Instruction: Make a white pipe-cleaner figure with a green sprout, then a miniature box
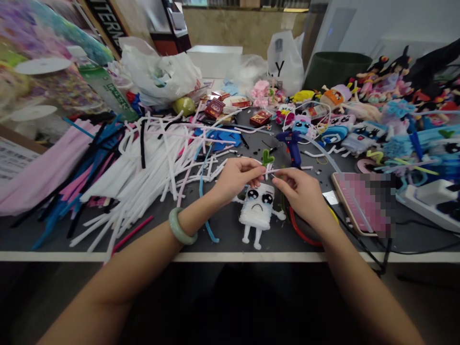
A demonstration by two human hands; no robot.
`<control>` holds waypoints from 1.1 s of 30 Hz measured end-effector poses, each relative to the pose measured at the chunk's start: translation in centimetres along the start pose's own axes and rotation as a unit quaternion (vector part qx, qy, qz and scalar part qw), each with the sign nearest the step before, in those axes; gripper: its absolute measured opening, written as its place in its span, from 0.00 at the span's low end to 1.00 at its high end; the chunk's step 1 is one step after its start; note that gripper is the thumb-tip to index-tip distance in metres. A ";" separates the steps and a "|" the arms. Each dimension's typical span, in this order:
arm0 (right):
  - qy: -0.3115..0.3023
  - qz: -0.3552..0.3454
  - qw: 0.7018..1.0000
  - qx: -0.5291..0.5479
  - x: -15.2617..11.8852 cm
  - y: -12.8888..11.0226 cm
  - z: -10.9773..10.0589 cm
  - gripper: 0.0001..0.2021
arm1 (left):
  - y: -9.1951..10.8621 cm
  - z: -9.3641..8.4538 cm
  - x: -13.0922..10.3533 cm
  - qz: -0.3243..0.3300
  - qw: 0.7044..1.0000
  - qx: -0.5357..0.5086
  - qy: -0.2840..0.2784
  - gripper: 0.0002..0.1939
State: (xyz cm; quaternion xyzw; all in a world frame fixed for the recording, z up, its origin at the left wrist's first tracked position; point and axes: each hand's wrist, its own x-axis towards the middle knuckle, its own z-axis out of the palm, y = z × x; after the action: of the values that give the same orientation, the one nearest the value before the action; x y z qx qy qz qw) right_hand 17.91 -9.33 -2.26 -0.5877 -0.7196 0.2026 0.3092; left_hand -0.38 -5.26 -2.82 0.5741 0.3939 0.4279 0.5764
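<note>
Hands (235, 179) pinch pale pink strip (271, 171) | white bag (283, 52): "Y" | board (106, 26): "INTERN…"

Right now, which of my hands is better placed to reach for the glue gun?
Probably your right hand: the glue gun lies just beyond it, with your left hand farther off. Both seem busy with a pale strip, though.

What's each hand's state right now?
Left hand: closed, pinching a pale pink pipe cleaner.
Right hand: closed, apparently pinching the same pipe cleaner near its other end.
</note>
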 end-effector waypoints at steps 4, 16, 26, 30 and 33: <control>0.047 -0.014 0.981 0.189 -0.1 -0.4 0.2 0.12 | 0.1 0.2 -0.4 0.026 0.992 0.094 -0.074 0.10; 0.071 0.029 0.957 0.280 0.5 0.6 0.4 0.09 | 1.0 -1.4 -0.5 0.021 0.882 0.469 -0.045 0.26; 0.049 0.019 0.957 0.285 0.5 0.9 0.5 0.08 | 0.9 0.1 -1.7 -0.020 0.854 0.502 -0.131 0.45; 0.045 0.013 0.964 0.263 0.6 0.7 0.3 0.09 | 0.8 0.3 -2.2 0.008 0.874 0.472 -0.113 0.41; 0.057 0.001 0.968 0.244 0.4 0.4 -0.4 0.09 | 1.2 0.3 -2.6 0.037 0.889 0.445 -0.100 0.40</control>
State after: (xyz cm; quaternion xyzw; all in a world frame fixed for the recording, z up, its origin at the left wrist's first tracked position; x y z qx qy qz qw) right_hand 18.40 -8.93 -2.15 -0.5053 -0.6293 0.3389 0.4835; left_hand -0.95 -7.86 -1.75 0.8243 0.4617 0.1693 0.2806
